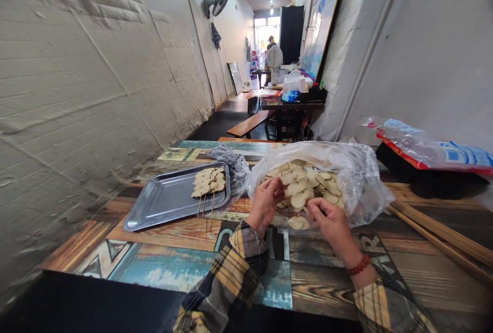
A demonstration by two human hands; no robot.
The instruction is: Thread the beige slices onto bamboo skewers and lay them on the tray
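Observation:
Thin pale beige food slices point(298, 189) fill an open clear plastic bag point(356, 184) on the table. My left hand point(265, 202) is closed at the bag's mouth, its thumb and fingertips pinching the edge of some slices. My right hand point(332, 224) is also closed in a pinch, touching the near edge of the slices between my hands. What its fingertips hold is hidden. To the left, a grey metal tray point(162, 197) carries skewered slices point(209, 181) at its right end. Their thin sticks point(202, 210) reach over the tray's near rim.
Long wooden sticks point(447, 230) lie at the right. Behind them sits a black container point(416, 169) with red-and-clear packaging point(439, 151) on top. Crumpled greyish plastic point(233, 163) lies between tray and bag. Farther back are a bench point(250, 123), another table and a person point(271, 41).

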